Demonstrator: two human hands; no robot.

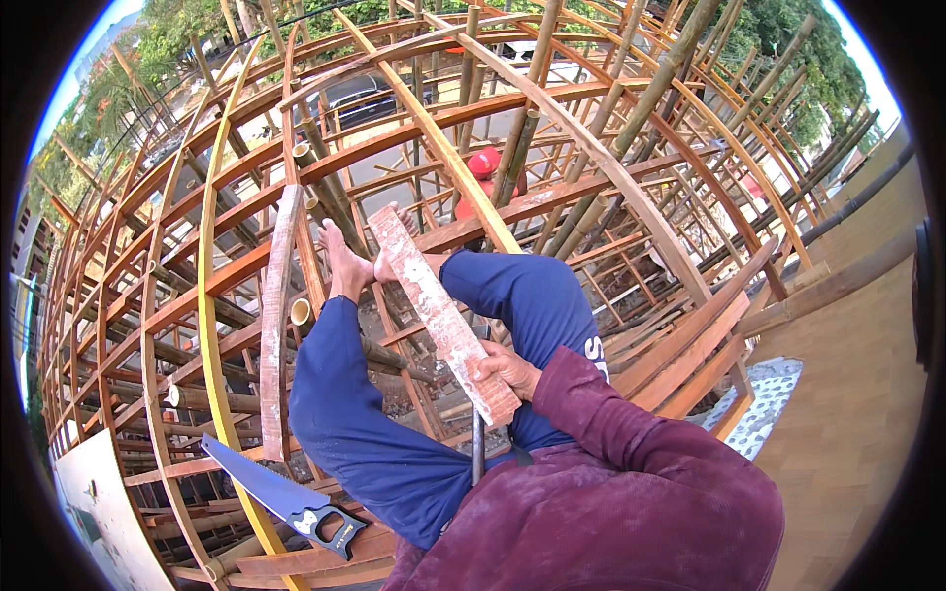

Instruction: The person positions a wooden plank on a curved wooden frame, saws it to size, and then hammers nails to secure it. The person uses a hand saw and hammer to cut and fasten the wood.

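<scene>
My right hand (507, 372) is closed round the near end of a short wooden plank (434, 305). The plank is reddish, with patches of whitish residue. It slants up and away over the gap between my bent legs, its far end near my bare feet (347, 258). A dark metal bar (478, 448) stands in my lap below the plank; its upper part is hidden. My left hand is not in view. To the left of my legs, a handsaw (286, 497) with a blue blade and dark handle lies across the timbers.
Thin timber beams (443, 148) and bamboo poles (665, 69) form an open lattice around and below me, with deep gaps. Another plank (278, 325) stands left of my knee. Several loose boards (690, 355) lie at right by a plywood sheet (847, 394). A person in a red cap (484, 164) is below.
</scene>
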